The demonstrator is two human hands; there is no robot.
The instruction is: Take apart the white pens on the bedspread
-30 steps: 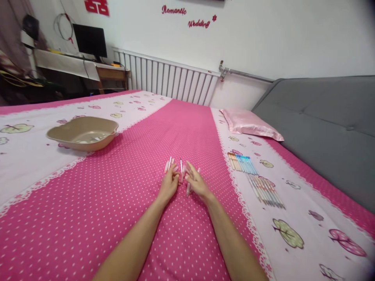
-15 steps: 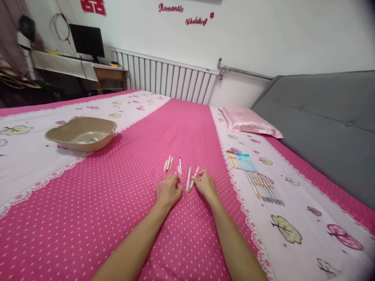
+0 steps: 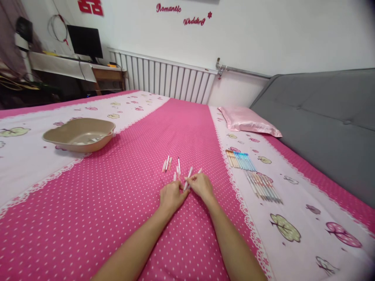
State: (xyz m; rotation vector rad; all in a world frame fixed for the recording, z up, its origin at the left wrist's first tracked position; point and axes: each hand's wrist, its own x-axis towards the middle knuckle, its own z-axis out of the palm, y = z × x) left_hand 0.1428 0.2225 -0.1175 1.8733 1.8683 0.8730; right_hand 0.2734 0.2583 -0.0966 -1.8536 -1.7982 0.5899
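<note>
My right hand (image 3: pixel 201 185) pinches a pale pink pen (image 3: pixel 189 175) that slants up and away from me. At the pen's lower end, the fingers of my left hand (image 3: pixel 172 195) are closed round the tip. A second pink pen (image 3: pixel 200 171) lies partly hidden behind my right hand. Just beyond my left hand is a small pale pen part (image 3: pixel 175 176). Farther off lie a thin dark-tipped refill (image 3: pixel 179 166), another such refill (image 3: pixel 167 164) and pinkish pen parts (image 3: pixel 170 163).
Rows of blue and orange pens (image 3: pixel 240 160) and pale pens (image 3: pixel 263 187) lie on the right of the bedspread (image 3: pixel 117 210). A beige basin (image 3: pixel 79 146) holding small pieces stands at left. A pink pillow (image 3: pixel 249 120) rests by the grey headboard (image 3: pixel 319 105).
My right hand has shifted left from one pen to the other. My left hand has come right to that pen's lower end, and the small pale part beyond it now shows.
</note>
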